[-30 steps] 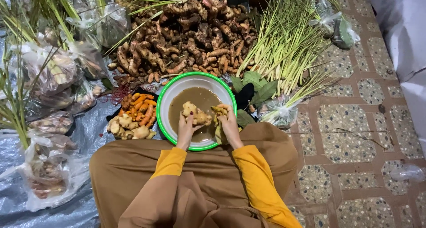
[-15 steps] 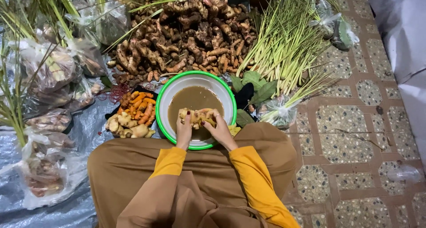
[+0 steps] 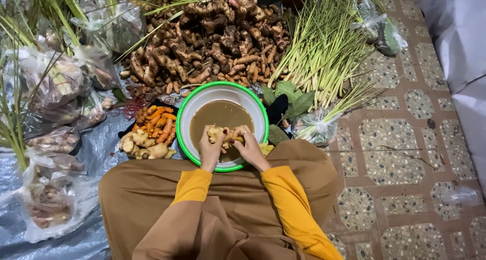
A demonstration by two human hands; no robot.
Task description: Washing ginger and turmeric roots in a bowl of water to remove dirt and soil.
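While the white basin with the green rim [image 3: 188,119] sits on the ground just in front of the knees, a knobbly pale ginger root [image 3: 223,135] is held over its muddy brown water [image 3: 218,117]. The root is gripped from both sides: the left hand [image 3: 210,149] is closed around its left end, fingers curled over the top, and the right hand [image 3: 249,147] is wrapped around its right end, thumb pressed on the root. Both wrists are rested at the near rim of the basin, and yellow sleeves [image 3: 286,189] are seen running back over a brown skirt [image 3: 152,189].

Just left of the basin, touching its side, a small heap of orange turmeric fingers [image 3: 158,122] is laid out, with a few pale washed ginger pieces [image 3: 144,146] below it. Beyond the basin, a big pile of unwashed brown ginger roots [image 3: 212,37] is spread along the top of the view. To the right of that pile, a sheaf of green lemongrass stalks [image 3: 326,47] is fanned out, and some broad green leaves [image 3: 291,100] are tucked between the stalks and the basin. Clear plastic bags of roots [image 3: 55,83] are stacked along the left side on a grey plastic sheet [image 3: 96,143]. The patterned tile floor [image 3: 405,138] is shown on the right, well apart from the hands.
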